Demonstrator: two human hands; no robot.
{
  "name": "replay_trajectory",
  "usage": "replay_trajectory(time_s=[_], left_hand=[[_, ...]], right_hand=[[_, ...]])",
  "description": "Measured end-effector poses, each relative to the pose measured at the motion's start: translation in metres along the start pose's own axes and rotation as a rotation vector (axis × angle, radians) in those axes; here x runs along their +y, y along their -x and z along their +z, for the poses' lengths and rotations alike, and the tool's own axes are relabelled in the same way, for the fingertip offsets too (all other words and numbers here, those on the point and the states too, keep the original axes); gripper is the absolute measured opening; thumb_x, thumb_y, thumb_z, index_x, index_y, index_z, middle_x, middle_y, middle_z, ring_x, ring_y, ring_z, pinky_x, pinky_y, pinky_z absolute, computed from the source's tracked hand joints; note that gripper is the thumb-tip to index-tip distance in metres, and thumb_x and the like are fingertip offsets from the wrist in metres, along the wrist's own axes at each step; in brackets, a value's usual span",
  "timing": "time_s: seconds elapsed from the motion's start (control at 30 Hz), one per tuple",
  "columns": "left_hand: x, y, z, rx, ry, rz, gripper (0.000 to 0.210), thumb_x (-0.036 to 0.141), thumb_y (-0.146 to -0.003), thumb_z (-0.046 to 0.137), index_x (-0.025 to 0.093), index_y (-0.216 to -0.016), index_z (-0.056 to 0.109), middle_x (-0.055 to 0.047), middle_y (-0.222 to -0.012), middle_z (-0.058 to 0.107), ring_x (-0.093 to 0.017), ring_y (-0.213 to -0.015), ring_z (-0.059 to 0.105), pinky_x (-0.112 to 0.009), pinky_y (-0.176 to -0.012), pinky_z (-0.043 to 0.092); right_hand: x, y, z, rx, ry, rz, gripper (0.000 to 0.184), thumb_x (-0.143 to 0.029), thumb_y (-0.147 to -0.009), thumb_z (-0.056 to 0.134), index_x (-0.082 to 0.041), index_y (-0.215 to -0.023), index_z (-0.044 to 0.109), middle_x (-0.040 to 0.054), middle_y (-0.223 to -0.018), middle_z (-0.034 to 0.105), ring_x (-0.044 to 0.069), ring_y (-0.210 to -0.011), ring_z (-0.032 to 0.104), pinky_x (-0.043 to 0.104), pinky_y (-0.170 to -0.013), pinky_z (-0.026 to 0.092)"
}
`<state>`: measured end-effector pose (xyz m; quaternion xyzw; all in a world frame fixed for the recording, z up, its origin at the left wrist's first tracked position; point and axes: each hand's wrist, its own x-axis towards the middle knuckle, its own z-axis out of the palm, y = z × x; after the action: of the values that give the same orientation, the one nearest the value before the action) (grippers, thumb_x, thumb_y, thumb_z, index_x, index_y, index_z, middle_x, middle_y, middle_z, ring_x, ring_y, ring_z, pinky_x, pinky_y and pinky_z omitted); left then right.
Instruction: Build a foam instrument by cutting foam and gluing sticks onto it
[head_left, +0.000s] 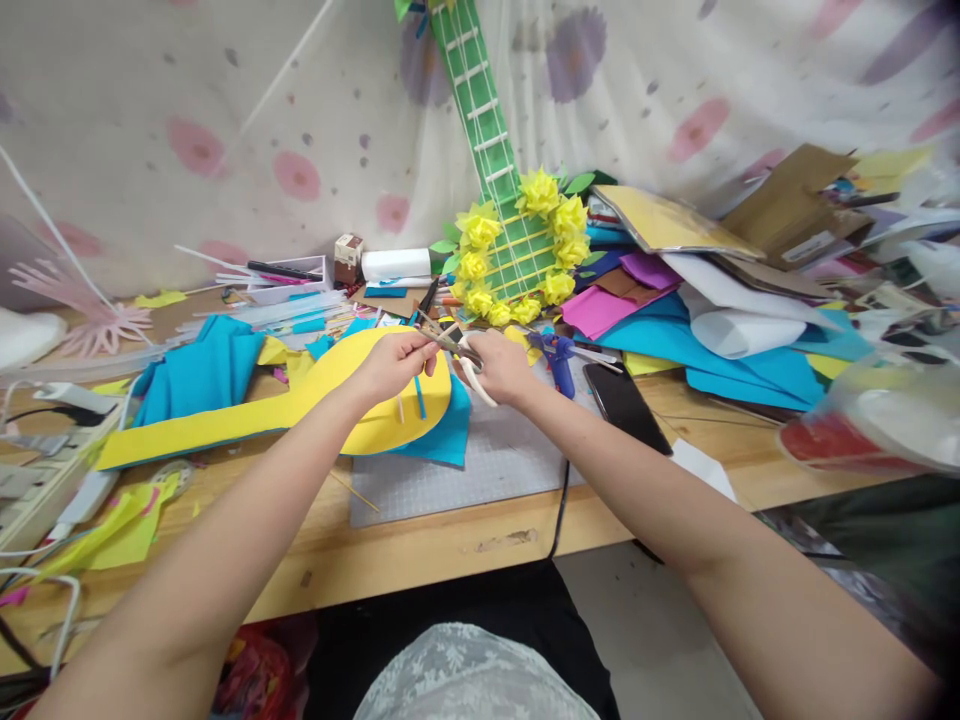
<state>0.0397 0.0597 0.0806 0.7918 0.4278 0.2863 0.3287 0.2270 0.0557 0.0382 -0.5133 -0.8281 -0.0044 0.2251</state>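
My right hand (499, 367) is closed around scissors (472, 378) with pale handles, their blades pointing left toward my other hand. My left hand (396, 366) pinches a thin pale strip (448, 331) close to the blades; its exact kind is too small to tell. Below both hands lies a yellow guitar-shaped cutout (352, 385) with a long neck to the left and blue backing along its edge. A short blue strip (420, 398) and a short pale strip (400, 408) rest on its round body. Blue sheet material (442, 445) shows under the body.
Behind stands a green guitar model (480, 110) with yellow paper flowers (480, 228). A blue glue gun (556, 358) and a black phone (626, 405) lie right of my hands on or by the grey cutting mat (480, 485). Coloured sheets (750, 360) pile up at the right.
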Motion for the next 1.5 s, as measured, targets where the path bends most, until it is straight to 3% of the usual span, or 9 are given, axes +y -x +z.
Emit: replay_trajectory(time_s=[0.3,0.7,0.93,1.13,1.5], left_hand=[[0.005,0.004,-0.001,0.039,-0.052,0.023,0.034,0.029,-0.081,0.040,0.015,-0.052,0.050,0.001,-0.052,0.050,-0.008,-0.050,0.042,-0.022,-0.053,0.033],[-0.002,0.000,-0.008,0.135,-0.233,0.021,0.031,0.028,-0.080,0.041,0.016,-0.054,0.052,0.001,-0.052,0.053,-0.010,-0.050,0.045,-0.023,-0.051,0.032],[0.003,0.003,-0.003,0.365,-0.269,0.084,0.022,0.031,-0.079,0.048,0.017,-0.067,0.060,-0.001,-0.065,0.063,-0.012,-0.062,0.055,-0.022,-0.057,0.038],[0.001,0.007,-0.005,0.242,-0.254,0.081,0.028,0.027,-0.079,0.046,0.017,-0.055,0.056,0.000,-0.057,0.059,-0.010,-0.056,0.052,-0.021,-0.058,0.038],[-0.005,0.006,-0.009,0.108,-0.001,-0.017,0.032,0.033,-0.080,0.043,0.015,-0.055,0.054,0.000,-0.052,0.053,-0.008,-0.049,0.043,-0.022,-0.049,0.033]], right_hand=[[-0.006,-0.002,-0.004,0.016,0.006,-0.014,0.028,-0.039,-0.080,0.044,-0.016,-0.090,0.056,0.0088,-0.087,0.061,0.020,-0.084,0.048,0.027,-0.065,0.030],[-0.023,-0.011,-0.016,-0.199,0.075,0.154,0.033,-0.040,-0.077,0.044,-0.016,-0.087,0.063,0.0094,-0.085,0.066,0.020,-0.078,0.058,0.027,-0.062,0.032],[-0.021,-0.012,-0.020,-0.118,0.068,0.151,0.033,-0.043,-0.078,0.044,-0.018,-0.091,0.061,0.0097,-0.088,0.064,0.021,-0.084,0.055,0.027,-0.064,0.033],[-0.014,-0.010,-0.011,-0.096,0.019,0.047,0.030,-0.038,-0.079,0.045,-0.018,-0.096,0.059,0.0083,-0.089,0.062,0.021,-0.087,0.053,0.027,-0.067,0.034],[-0.016,-0.011,-0.013,-0.104,0.024,0.013,0.030,-0.041,-0.076,0.045,-0.017,-0.081,0.062,0.0074,-0.079,0.063,0.018,-0.075,0.054,0.027,-0.063,0.031]])
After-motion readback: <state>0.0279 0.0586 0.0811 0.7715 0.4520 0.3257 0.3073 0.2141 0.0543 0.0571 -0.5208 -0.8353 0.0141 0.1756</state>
